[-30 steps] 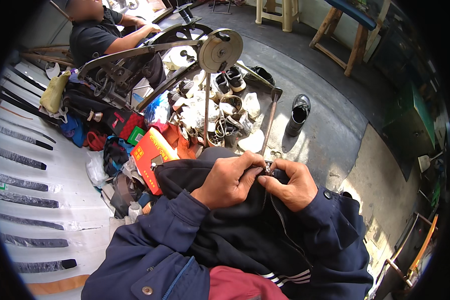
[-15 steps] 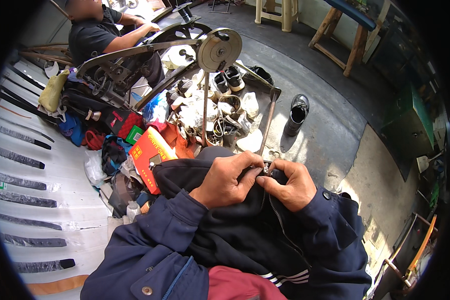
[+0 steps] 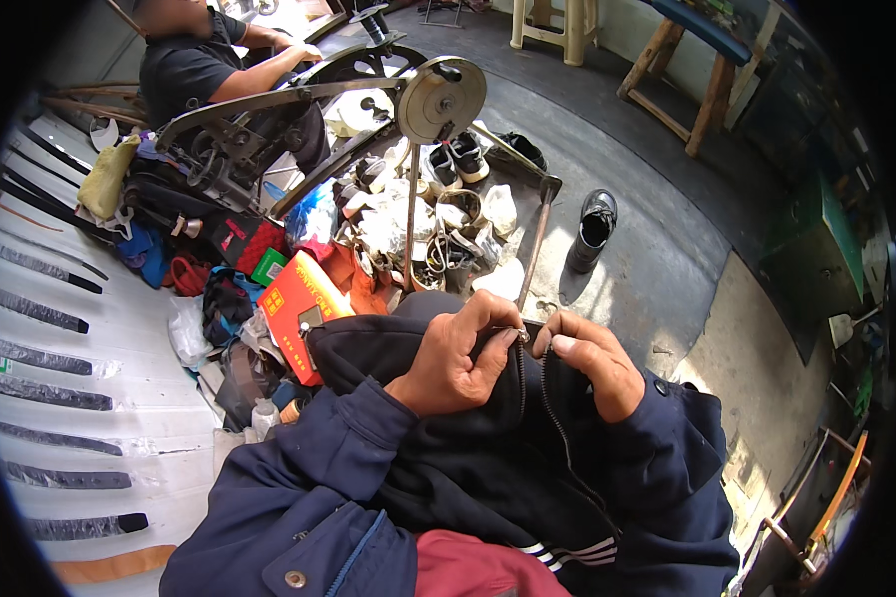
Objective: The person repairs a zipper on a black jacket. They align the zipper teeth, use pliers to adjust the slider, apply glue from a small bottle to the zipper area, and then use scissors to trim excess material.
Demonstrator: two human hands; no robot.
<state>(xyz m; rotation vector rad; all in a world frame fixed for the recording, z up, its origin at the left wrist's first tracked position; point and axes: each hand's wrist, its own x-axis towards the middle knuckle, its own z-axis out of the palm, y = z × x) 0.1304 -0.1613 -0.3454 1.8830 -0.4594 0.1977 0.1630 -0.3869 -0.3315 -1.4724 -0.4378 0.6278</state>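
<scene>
A black garment (image 3: 438,463) with three white stripes lies across my lap. My left hand (image 3: 458,358) pinches the upper end of one zipper tape, where a small metal slider (image 3: 523,335) shows at the fingertips. My right hand (image 3: 602,368), a little to the right, pinches the top of the other zipper tape (image 3: 556,408), its thumb pressed toward the forefinger. A gap separates the two tape ends, and both toothed strips hang down from my fingers into the dark fabric. Behind my hands rises a metal rod (image 3: 538,249).
An iron sewing machine (image 3: 239,144) stands ahead-left, with another person (image 3: 184,75) seated behind it. Around it lie piled shoes, bags (image 3: 199,229) and a red box (image 3: 304,308). A black shoe (image 3: 595,224) stands right of the rod. Wrapped dark strips (image 3: 50,398) line the white board at left.
My hands, earlier together at the slider, are now apart: the right one has moved rightward with its tape, and the zipper's top ends have separated. The slider stays by my left fingertips.
</scene>
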